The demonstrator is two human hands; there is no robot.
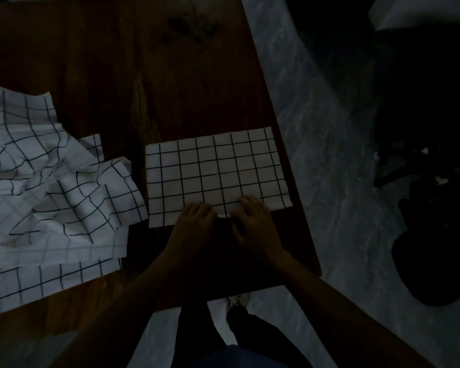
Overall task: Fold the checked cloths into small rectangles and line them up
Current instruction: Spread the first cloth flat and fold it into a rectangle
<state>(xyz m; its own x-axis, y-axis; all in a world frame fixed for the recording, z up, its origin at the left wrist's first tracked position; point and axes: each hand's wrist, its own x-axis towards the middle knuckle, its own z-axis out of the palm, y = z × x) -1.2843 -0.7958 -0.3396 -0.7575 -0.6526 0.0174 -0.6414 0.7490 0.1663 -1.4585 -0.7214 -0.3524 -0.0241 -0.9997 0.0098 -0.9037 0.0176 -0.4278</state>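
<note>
- The left hand (195, 221) and right hand (255, 221) lie side by side, fingers spread flat on the near edge of the folded checked cloth (215, 173).
- That cloth lies flat near the wooden table (170, 75)'s right edge.
- To its left sits a crumpled pile of checked cloths (51, 187).

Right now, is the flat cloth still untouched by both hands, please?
No, the left hand and right hand both rest on the flat cloth's near edge.
</note>
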